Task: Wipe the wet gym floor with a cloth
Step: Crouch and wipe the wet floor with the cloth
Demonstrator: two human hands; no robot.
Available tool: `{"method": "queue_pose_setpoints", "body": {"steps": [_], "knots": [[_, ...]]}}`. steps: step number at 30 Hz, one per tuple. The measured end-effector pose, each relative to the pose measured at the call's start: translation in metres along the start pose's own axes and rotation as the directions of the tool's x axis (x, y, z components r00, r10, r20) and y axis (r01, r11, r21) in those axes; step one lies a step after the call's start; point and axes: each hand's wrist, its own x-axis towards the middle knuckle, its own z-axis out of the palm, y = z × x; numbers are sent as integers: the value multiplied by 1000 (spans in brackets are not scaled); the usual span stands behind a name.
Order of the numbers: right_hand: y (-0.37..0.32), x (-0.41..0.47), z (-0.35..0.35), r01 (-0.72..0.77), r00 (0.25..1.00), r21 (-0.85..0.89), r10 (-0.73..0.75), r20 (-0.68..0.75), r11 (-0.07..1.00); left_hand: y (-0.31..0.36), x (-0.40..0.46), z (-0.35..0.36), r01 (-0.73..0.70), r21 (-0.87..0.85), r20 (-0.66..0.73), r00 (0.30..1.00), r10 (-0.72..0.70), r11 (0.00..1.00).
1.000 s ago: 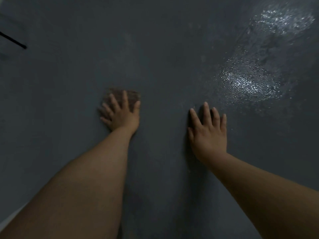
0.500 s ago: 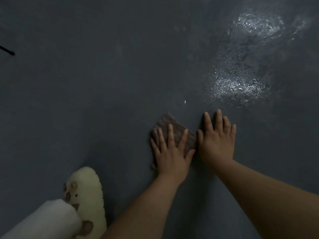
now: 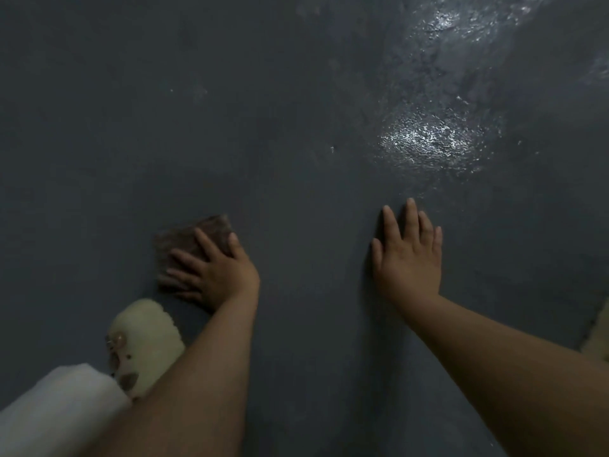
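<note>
The left hand (image 3: 214, 275) lay flat on the cloth (image 3: 184, 240), low and left of centre in the frame, fingers (image 3: 206, 240) spread and straight across the brown fabric, palm bearing down. The cloth sat on the dark floor (image 3: 230, 127), one corner poking out toward the upper right of the hand, its near edge hidden under the palm. It looked small, folded, soft and limp, a light thing that should take the shape of whatever presses it; by its dark tone it may already have carried some water, though that could not be told for sure.

Over on the right, the right hand (image 3: 408, 258) was planted on bare floor, fingers straight and close together, holding nothing, apparently a prop for the person's weight. Well apart from the cloth, in the upper right of the frame, the wet patch (image 3: 428, 143) glistened under the light, and the task would seem far from finished.

A flat palm on the middle of the cloth looked the sound way to drive it: the floor seemed textured, so the fabric would likely drag and bunch if pushed from an edge. To lift or wring it, a pinch at the free upper corner would serve. A wet floor could let the bracing hand slip.

A fluffy cream slipper (image 3: 145, 341) sat just below the cloth, beside a white trouser leg (image 3: 56, 407) at lower left.
</note>
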Motion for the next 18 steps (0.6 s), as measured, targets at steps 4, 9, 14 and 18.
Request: {"method": "queue_pose_setpoints", "body": {"steps": [4,9,14,18], "knots": [[5,-8,5,-7,1000,27,7,-25,1000,1,-84,34,-145,14,12,989,145,989],[14,-5,4,30,996,36,-27,-80,999,-3,-137,52,-863,168,325,505,800,477],[26,-2,4,100,979,68,-86,-185,993,9,-37,31,-967,254,303,82,949,3],[41,-2,7,150,978,114,-130,-165,982,12,4,5,-649,230,120,758,641,725]]}}
